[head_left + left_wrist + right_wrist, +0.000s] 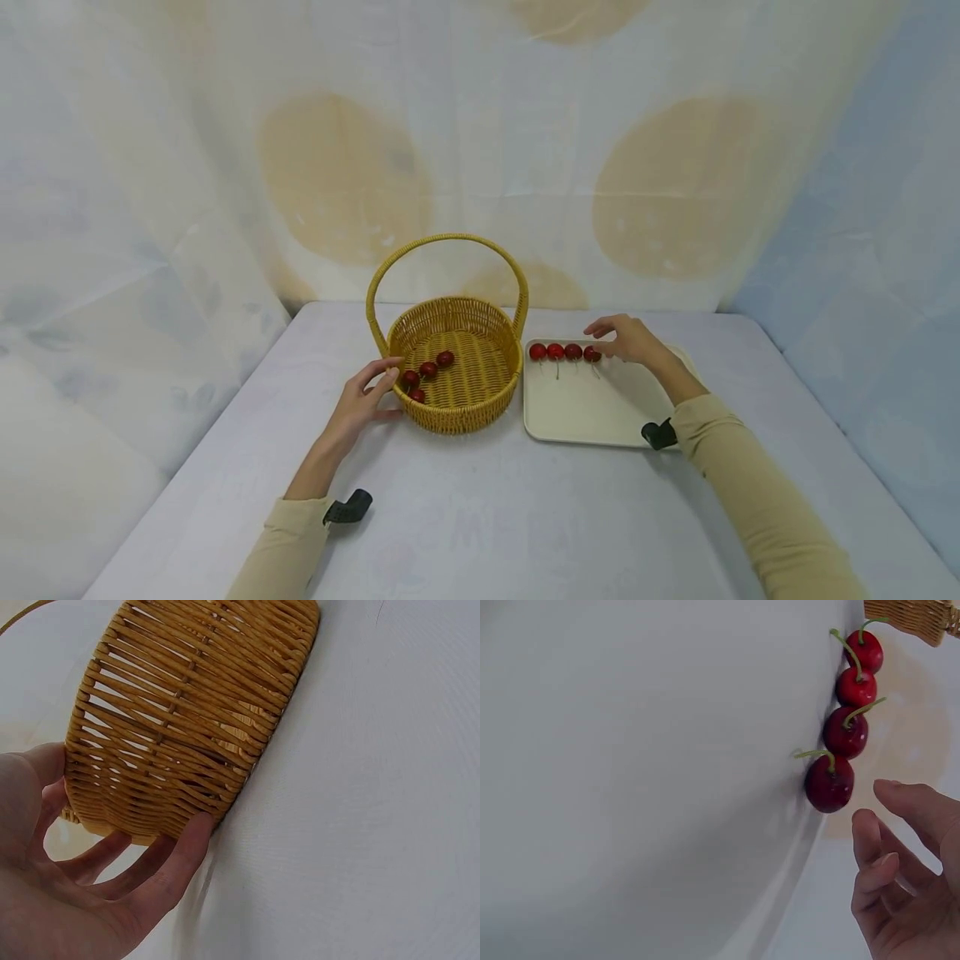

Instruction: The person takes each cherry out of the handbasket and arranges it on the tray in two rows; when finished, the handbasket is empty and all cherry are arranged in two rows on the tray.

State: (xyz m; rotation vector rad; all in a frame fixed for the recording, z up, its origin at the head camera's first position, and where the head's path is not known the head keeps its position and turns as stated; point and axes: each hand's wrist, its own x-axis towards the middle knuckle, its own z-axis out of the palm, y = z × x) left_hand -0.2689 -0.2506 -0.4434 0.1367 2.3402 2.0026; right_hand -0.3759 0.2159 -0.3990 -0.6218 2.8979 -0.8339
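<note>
On the left, a woven yellow basket (480, 417) with a tall hoop handle has several dark red cherries (428, 370) inside, gathered at its left side. My left hand (363, 404) holds the basket's left side; the left wrist view shows fingers (176, 862) spread around the outer weave from rim to base. Several cherries with green stems stand in a row along the far edge of a cream tray (577, 421). Over the row's right end is my right hand (628, 340), thumb and fingers apart with nothing between them. Its fingertips are close beside the rightmost cherry (829, 784).
Basket and tray stand side by side on a white-covered table (480, 517), the basket's right wall close to the tray's left edge. Behind the table hangs a pale curtain (510, 150) with tan round patches. Black wrist devices (348, 507) sit at both sleeves.
</note>
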